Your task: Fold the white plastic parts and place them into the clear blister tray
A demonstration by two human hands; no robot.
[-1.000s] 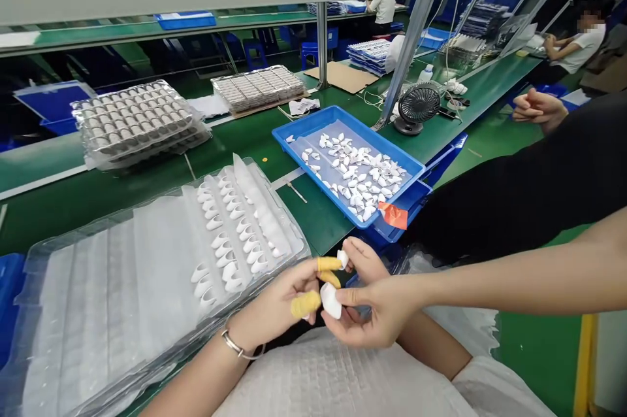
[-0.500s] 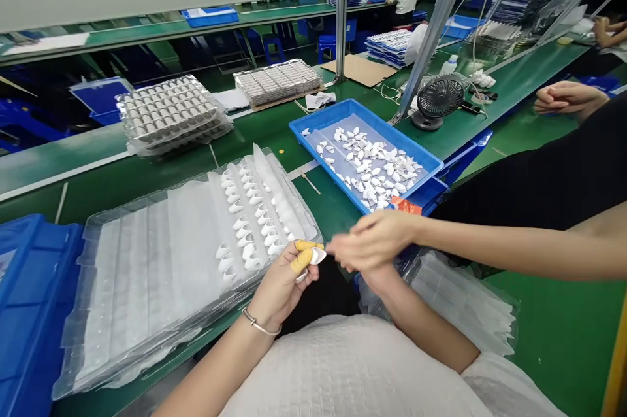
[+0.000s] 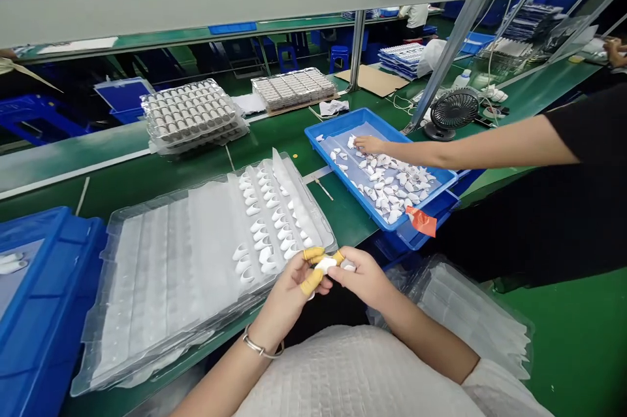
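My left hand (image 3: pixel 297 283) wears yellow finger cots and pinches a small white hollow piece (image 3: pixel 326 265) with a pointed end. My right hand (image 3: pixel 361 275) meets it from the other side, also closed on this piece, with a yellow cot on one finger. Another bit of white shows within the right fingers, partly hidden. To the left lies a clear plastic tray (image 3: pixel 151 260) lined with translucent sheets, where rows of similar white pieces (image 3: pixel 264 253) are set. Ahead and right, a blue tray (image 3: pixel 329 157) holds many loose white pieces (image 3: pixel 385 187).
A co-worker's hand (image 3: pixel 371 144) reaches into the blue tray from the right. An orange tag (image 3: pixel 422 221) hangs by that tray's near corner. Stacked filled trays (image 3: pixel 191 110), a black fan (image 3: pixel 453 110) and a metal post (image 3: pixel 455 38) stand behind. A blue bin (image 3: pixel 53 312) is at far left.
My right hand has come together with my left at the white piece. The co-worker's forearm, which crossed over near my hands, now reaches into the blue tray. The view has shifted slightly.
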